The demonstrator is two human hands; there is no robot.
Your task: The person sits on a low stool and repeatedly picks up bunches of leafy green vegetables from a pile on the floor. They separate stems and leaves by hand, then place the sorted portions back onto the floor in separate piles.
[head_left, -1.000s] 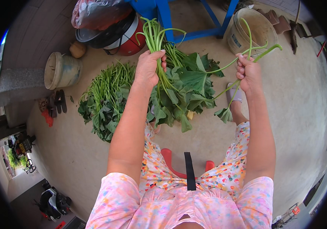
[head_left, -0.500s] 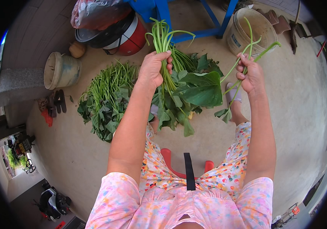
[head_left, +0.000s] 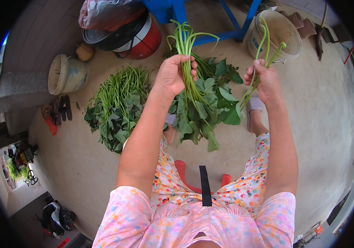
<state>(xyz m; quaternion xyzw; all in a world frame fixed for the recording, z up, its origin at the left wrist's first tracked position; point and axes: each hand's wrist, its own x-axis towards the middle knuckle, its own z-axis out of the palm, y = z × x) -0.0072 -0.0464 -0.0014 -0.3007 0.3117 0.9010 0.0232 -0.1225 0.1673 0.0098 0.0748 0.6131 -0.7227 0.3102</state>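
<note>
My left hand (head_left: 176, 74) is closed round a bunch of long green leaf stalks (head_left: 187, 39), their bare ends up and their broad leaves (head_left: 199, 118) hanging below. To its right, my right hand (head_left: 263, 80) grips a few loose stalks (head_left: 266, 39); their lower ends reach toward the hanging leaves, and I cannot tell which leaves belong to them. On the floor to the left lies a heap of the same leafy stalks (head_left: 117, 107). More leafy greens (head_left: 222, 70) lie behind the bunch, partly hidden by it.
A red and black bucket (head_left: 144, 41) with a plastic bag (head_left: 106, 14) on top stands at the back left, beside a blue stand (head_left: 210, 39). Pale buckets stand at left (head_left: 71, 76) and back right (head_left: 274, 31). Below me shows a red stool (head_left: 181, 167).
My right hand has moved slightly left and down, bringing its stalks closer to the bunch. My left hand with the bunch has shifted a little right.
</note>
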